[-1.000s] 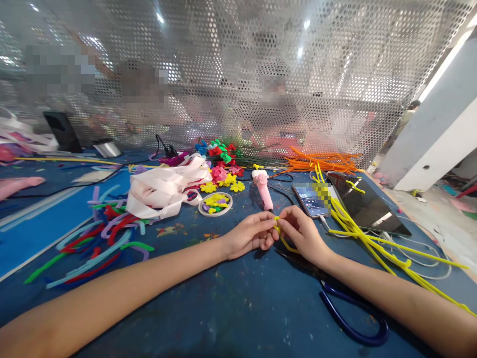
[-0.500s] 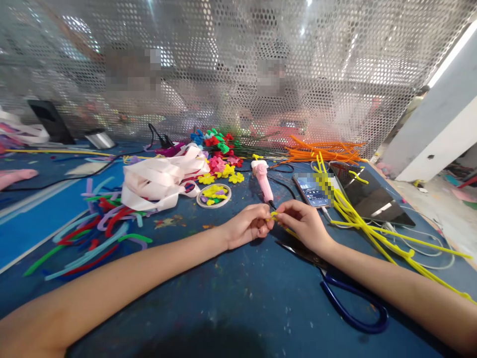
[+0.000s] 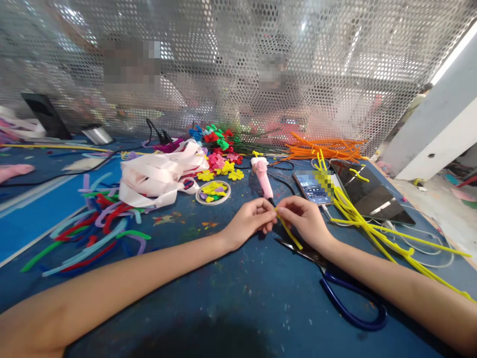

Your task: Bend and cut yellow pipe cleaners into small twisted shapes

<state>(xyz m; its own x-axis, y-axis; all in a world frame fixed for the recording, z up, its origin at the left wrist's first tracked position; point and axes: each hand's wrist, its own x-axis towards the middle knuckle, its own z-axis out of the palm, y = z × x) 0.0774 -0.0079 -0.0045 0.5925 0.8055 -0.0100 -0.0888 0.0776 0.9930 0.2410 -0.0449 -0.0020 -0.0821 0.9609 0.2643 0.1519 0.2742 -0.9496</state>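
Blue-handled scissors (image 3: 335, 302) lie at the lower right of the frame, partly hidden by the right forearm. At the centre, the left hand (image 3: 257, 217) and right hand (image 3: 304, 220), fingers curled, pinch a short yellow fuzzy strip (image 3: 289, 232) between closed fingertips, its free end slanting toward the scissors' blades. Just beyond stands a pink glue gun (image 3: 264, 183), between a round dish (image 3: 213, 203) and a phone (image 3: 311, 189); orange stems (image 3: 328, 150) lie farther, upper right.

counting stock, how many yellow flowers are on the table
3 visible, just beyond the round dish: the left yellow flower, the middle yellow flower slightly farther back, and the right yellow flower. More could be hidden under the pale ribbon.
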